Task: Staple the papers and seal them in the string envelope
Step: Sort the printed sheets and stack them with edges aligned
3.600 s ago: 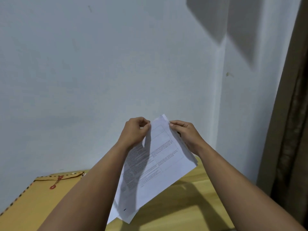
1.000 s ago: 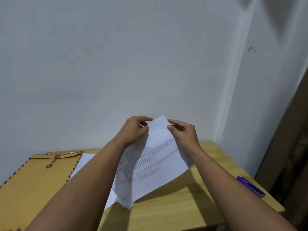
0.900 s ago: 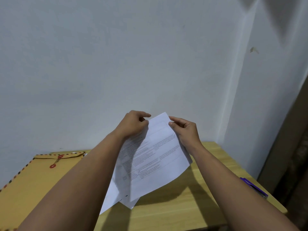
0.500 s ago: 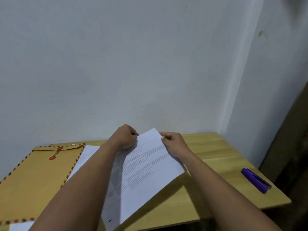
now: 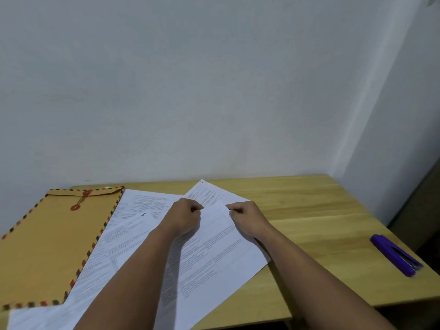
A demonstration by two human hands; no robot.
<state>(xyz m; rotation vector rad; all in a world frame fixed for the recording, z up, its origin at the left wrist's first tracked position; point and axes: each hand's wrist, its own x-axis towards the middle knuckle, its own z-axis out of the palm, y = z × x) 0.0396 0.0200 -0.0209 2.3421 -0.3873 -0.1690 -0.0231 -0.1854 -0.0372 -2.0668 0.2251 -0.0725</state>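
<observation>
Several printed white papers (image 5: 214, 256) lie on the wooden table (image 5: 309, 210), fanned out and overlapping. My left hand (image 5: 184, 216) and my right hand (image 5: 246, 216) each pinch the top edge of the uppermost sheet, fingers curled, low over the table. Another sheet marked "5" (image 5: 133, 220) lies to the left beneath it. The brown string envelope (image 5: 47, 246) with red buttons and a striped border lies flat at the left, flap shut. A purple stapler (image 5: 396, 254) sits at the table's right edge, apart from both hands.
A pale wall stands right behind the table and meets a side wall at the right corner. The table's front edge runs close under my forearms. A dark curtain or door frame (image 5: 423, 210) is at far right.
Both hands have lowered the held sheets from mid-air down onto the table. The view has tilted downward, bringing the stapler and more of the table into sight.
</observation>
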